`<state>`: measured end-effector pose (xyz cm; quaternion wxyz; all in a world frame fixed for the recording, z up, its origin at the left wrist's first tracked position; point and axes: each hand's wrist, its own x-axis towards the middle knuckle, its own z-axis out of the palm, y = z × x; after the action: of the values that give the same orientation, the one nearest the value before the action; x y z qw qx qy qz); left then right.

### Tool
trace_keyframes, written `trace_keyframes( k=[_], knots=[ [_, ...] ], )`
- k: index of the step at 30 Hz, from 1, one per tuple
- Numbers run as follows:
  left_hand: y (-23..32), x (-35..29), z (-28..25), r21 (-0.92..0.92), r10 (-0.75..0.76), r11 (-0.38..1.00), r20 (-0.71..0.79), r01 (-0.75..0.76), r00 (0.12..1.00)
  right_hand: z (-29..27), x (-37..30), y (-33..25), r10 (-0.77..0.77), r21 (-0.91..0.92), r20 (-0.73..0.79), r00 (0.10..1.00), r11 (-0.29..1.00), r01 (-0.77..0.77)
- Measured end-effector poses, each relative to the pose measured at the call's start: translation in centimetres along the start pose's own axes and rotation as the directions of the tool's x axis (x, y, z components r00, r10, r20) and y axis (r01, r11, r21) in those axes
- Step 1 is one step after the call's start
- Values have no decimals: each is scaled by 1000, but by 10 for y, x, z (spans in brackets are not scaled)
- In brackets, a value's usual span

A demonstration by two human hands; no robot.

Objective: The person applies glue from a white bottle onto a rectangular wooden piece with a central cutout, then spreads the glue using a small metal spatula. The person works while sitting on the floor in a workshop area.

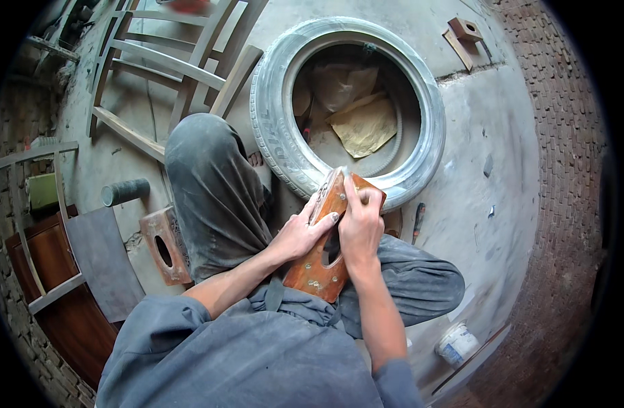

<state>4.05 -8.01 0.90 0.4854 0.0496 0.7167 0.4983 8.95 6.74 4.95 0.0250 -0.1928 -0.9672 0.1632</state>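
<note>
A reddish-brown wooden tissue box (310,277) with an oval opening, carved side and pale spots on its top lies tilted in my lap. My left hand (297,236) is closed round its left side, the thumb pressing on the top near the opening. At the box's far end my right hand (361,228) is closed, its index finger stretched toward the far edge. Something small and whitish shows at that fingertip; what it is I cannot make out. The far end of the box is beside the rim of a dusty tyre (268,122).
Sandpaper-like yellow sheet (365,126) lies inside the tyre. Wooden chair frames (166,61) stand at the far left. Another tissue box (166,246) and a dark cylinder (125,192) are left of my knee. A screwdriver (419,221) and white tub (457,343) lie right.
</note>
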Motion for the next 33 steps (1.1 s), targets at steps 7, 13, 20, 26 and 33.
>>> trace_keyframes(
  k=[7, 13, 20, 26, 33],
  knots=[
    [-7, 4, 3, 29, 3, 1000, -8, -3, 1000, -7, -21, -5, 9, 26, 13, 1000, 1000, -9],
    [8, 0, -5, 22, -94, 995, 89, 92, 992, -10, -21, -4, 14, 16, 49, 999, 1000, -15],
    [-2, 1, -1, 16, -53, 999, 51, 52, 997, -3, -26, -5, -1, 28, -24, 1000, 1000, 2],
    [10, -5, -3, -34, -52, 998, 65, 55, 996, -3, -18, -7, 32, 1, 8, 999, 999, -32],
    [4, 1, -2, -52, -35, 998, 70, 39, 997, -2, -11, -9, 43, -17, 14, 999, 999, -43]
  ],
)
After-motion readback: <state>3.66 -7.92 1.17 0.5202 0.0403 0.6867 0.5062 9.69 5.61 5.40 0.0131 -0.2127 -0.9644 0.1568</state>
